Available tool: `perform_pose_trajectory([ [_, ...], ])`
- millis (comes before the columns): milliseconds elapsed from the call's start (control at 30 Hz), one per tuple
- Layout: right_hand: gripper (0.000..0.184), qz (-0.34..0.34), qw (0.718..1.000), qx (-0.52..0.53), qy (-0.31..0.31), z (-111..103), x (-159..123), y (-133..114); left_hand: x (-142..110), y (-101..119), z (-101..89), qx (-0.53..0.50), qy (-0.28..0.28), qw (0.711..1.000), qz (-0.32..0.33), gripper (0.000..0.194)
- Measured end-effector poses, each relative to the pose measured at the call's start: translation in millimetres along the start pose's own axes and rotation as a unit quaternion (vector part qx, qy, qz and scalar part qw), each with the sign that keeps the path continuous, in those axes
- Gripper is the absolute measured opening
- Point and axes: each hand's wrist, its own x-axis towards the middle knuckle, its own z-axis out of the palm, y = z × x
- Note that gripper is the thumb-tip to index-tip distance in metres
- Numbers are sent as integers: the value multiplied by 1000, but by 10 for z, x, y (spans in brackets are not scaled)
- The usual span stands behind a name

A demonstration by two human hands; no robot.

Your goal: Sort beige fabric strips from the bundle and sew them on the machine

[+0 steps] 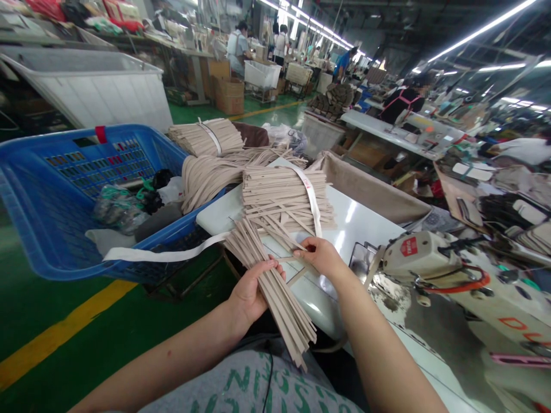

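We hold a bundle of flat tan strips [282, 312] in our left hand [252, 292]. The thumb lies on top and the fingers curl round from below, so the grip is closed and snug. We think that is why the strips do not slip away, though their ends fan out a bit. The bundle slants: its far end is by the edge of the white table [357, 212], and its near end is over our lap, maybe because that is easy for the arm.

Our right hand [321, 258] is just beside it, over the table. The thumb and a finger pinch something thin, which looks like the end of a loose strip [290, 259]. We cannot tell if it is one strip or more. A small pinch seems to suit such a skinny thing.

Past our hands, a big pile of strips [284, 192] sits on the table, near enough to reach. A white band [312, 201] lies over it, maybe to help it stay neat. A long white ribbon [167, 254] runs from near the bundle's far end to the blue basket [26, 218]. Longer strips [206, 178] droop at the basket's side, perhaps because they are so bendy. The sewing machine [465, 275] stands to our right, apart from both hands.
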Motion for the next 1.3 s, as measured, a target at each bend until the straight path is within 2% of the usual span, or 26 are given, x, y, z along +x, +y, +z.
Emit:
perform_pose_trajectory([
  [100,19,-14,996,-60,57,-21,-20,-68,3,-2,-4,1,-4,1000,-2,17],
  [167,22,-12,991,-99,86,-15,-33,-125,6,-3,-8,4,-8,1000,-3,17],
  [233,29,2,988,-140,65,5,-40,-177,9,-3,-12,7,-10,1000,-5,16],
  [333,19,20,983,-185,6,35,-41,-231,13,-2,-18,9,-10,1000,-3,16],
  [400,13,26,980,-196,-8,36,-39,-251,13,-1,-18,7,-6,1000,1,17],
  [500,12,5,973,-228,24,6,-32,-270,4,-1,-4,2,-1,1000,-2,18],
  [600,24,-11,965,-256,60,-27,-3,-273,-12,-1,25,-1,2,1000,-5,17],
  [700,26,18,982,-184,48,-32,58,-235,-26,1,45,-1,11,1000,-1,16],
  [800,17,37,997,-66,11,-20,125,-162,-29,3,34,1,11,1000,-4,15],
  [867,20,42,999,-21,-20,-15,149,-119,-24,2,13,5,4,1000,-3,15],
  [1000,32,43,995,54,-71,-19,130,-77,-11,-1,-23,12,-10,1000,0,15],
  [1133,51,60,968,220,-108,-22,93,-40,-11,0,-23,14,-11,1000,2,17],
  [1200,54,63,965,231,-103,-24,94,-19,-16,2,-13,13,-11,1000,-2,17],
  [1300,45,61,981,172,-68,-29,112,-13,-28,4,11,12,-12,1000,-1,17],
])
